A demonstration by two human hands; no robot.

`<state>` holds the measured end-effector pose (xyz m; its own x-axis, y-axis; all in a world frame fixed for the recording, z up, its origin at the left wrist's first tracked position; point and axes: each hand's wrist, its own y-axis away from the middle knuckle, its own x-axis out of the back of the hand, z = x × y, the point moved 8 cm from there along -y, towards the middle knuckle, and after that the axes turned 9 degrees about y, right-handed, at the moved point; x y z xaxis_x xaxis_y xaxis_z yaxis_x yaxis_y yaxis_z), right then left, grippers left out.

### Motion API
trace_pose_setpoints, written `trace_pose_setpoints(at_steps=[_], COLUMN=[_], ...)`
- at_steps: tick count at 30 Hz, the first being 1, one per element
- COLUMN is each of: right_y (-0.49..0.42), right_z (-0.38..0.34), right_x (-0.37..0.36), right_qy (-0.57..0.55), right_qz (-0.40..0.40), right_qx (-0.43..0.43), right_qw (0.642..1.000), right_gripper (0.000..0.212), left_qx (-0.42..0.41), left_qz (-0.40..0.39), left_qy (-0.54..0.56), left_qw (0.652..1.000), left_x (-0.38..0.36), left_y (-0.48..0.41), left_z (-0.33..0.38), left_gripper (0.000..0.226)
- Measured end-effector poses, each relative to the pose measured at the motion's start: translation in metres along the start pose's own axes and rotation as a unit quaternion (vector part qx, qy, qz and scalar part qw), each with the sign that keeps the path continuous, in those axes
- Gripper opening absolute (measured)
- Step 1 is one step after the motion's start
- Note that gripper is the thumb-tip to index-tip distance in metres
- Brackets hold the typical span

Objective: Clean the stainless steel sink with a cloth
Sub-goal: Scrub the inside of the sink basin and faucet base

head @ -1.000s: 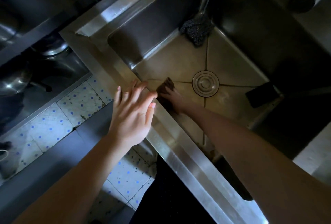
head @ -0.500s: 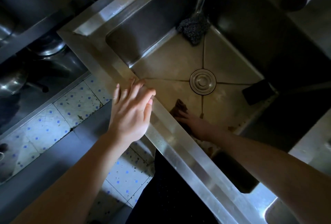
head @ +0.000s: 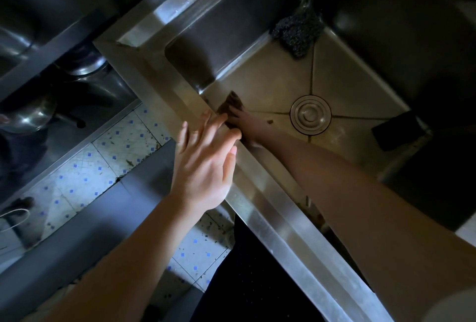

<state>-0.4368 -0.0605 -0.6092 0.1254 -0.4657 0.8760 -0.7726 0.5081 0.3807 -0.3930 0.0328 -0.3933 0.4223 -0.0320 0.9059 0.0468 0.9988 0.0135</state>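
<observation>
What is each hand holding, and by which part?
Right hand has the dark cloth under its fingers on the sink floor; pinched or only pressed, cannot tell. Left hand holds nothing, open at the sink rim.

1. The sink (head: 270, 208): stainless steel, with a square basin and a broad flat rim. Creases in its dull, stained floor run to a round drain (head: 310, 113) in the middle.
2. The cloth (head: 233, 102): small, dark brown and crumpled. It lies on the basin floor against the near wall, pressed under the right hand (head: 248, 127).
</observation>
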Motion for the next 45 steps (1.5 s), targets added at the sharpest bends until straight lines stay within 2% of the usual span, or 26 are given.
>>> trace_pose_setpoints(at_steps=[6,10,18,21,26,33,38,42,45], right_y=[0.032,0.107,0.215,0.232,0.256,0.263,0.283,0.303,0.306], right_z=[-0.003,0.002,0.000,0.003,0.008,0.029,0.088,0.132,0.139], right_x=[-0.005,-0.020,-0.043,-0.057,-0.071,-0.064,-0.045,-0.035,-0.036], right_qy=[-0.005,-0.036,-0.002,0.008,-0.063,-0.110,-0.099,-0.095,-0.103], right_qz=[0.014,-0.051,-0.200,-0.227,-0.257,-0.230,-0.165,-0.091,-0.072], right_qx=[0.007,-0.045,-0.082,-0.094,-0.142,-0.216,-0.344,-0.491,-0.533], right_qw=[1.000,0.997,0.976,0.969,0.954,0.942,0.919,0.861,0.837], right_gripper=[0.049,0.049,0.040,0.028,0.030,0.031,0.035,0.036,0.036], left_qx=[-0.008,-0.016,-0.011,-0.013,-0.048,-0.079,-0.091,-0.095,-0.098], left_qz=[0.013,0.011,-0.012,-0.022,-0.007,-0.028,-0.086,-0.113,-0.128], left_qy=[0.000,-0.003,-0.012,-0.013,0.008,0.064,0.089,0.093,0.085], left_qw=[1.000,1.000,1.000,1.000,0.999,0.994,0.988,0.985,0.983], left_x=[0.001,0.001,0.001,0.004,0.010,-0.004,-0.019,-0.026,-0.031], left_y=[0.001,0.000,0.000,0.001,0.007,0.029,0.036,0.038,0.039], left_z=[0.001,0.001,0.005,0.009,0.019,0.059,0.089,0.100,0.100], left_gripper=[0.025,0.023,0.024,0.030,0.035,0.035,0.039,0.042,0.043])
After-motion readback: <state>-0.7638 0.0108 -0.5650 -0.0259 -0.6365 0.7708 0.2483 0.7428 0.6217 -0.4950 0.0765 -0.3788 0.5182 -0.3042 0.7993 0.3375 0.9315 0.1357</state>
